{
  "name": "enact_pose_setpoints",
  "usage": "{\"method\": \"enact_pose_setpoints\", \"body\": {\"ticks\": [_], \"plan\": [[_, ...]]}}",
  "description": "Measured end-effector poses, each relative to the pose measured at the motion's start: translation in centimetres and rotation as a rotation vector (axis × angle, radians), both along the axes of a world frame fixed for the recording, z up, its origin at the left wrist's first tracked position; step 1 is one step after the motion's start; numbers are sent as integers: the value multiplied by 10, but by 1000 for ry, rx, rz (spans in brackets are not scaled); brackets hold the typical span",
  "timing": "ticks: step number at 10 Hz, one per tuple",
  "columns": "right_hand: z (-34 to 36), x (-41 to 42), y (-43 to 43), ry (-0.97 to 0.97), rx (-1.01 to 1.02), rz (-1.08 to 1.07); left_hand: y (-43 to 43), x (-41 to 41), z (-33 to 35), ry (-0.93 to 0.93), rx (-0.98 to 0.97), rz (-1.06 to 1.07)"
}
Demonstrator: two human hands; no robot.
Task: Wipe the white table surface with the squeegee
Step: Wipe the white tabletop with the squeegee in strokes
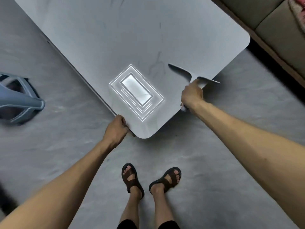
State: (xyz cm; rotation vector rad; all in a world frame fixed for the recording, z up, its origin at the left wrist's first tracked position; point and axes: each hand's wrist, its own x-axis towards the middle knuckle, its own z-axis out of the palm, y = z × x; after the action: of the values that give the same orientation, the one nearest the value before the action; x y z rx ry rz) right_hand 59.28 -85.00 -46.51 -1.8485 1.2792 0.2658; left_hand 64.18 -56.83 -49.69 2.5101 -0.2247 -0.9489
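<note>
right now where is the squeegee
In the head view, the white T-shaped squeegee sits at the right edge of the white table, gripped by the right hand.

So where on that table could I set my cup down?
The whole far stretch of the table, from the light reflection up to the rounded corner by the sofa, is bare. It is crowded only at the near end: the right hand holds the squeegee at one edge, the left hand grips the other.
</note>
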Motion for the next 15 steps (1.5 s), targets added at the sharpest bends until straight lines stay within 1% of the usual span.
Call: {"method": "enact_pose_setpoints", "body": {"ticks": [1, 2, 3, 5, 6, 7, 8, 9, 10, 12, 13, 14, 15], "plan": [[3, 8, 50, 29, -58, 153, 14, 4, 2, 6, -4, -8], [6, -6, 92, 33, -82, 424, 26, 5, 3, 22, 9, -9], [1, -29, 111, 18, -113, 601, 26, 3, 3, 37, -9, -12], [3, -99, 62, 127, -232, 739, 22, -6, 2, 63, -37, -85], [11, -143, 18, 193, -301, 742, 12, -13, 1, 96, -44, -142], [19, -170, -6, 243, -365, 721, 3, -18, -2, 157, -29, -131], [30, -193, -25, 244, -453, 753, -4, -23, -4, 203, -75, 46], [34, -182, -18, 161, -446, 830, -2, -22, -2, 168, -77, 97], [28, -140, 19, 85, -420, 1063, 4, -22, 0, 137, -75, 73], [4, -79, 62, 42, -420, 1336, 10, -22, 1, 93, -84, 83], [1, -80, 51, 64, -423, 1336, 14, -23, 0, 105, -92, 89], [13, -100, 12, 128, -420, 1224, 16, -27, 2, 144, -71, 60], [27, -117, -18, 225, -465, 1130, 15, -28, 9, 180, -66, 30]]}}
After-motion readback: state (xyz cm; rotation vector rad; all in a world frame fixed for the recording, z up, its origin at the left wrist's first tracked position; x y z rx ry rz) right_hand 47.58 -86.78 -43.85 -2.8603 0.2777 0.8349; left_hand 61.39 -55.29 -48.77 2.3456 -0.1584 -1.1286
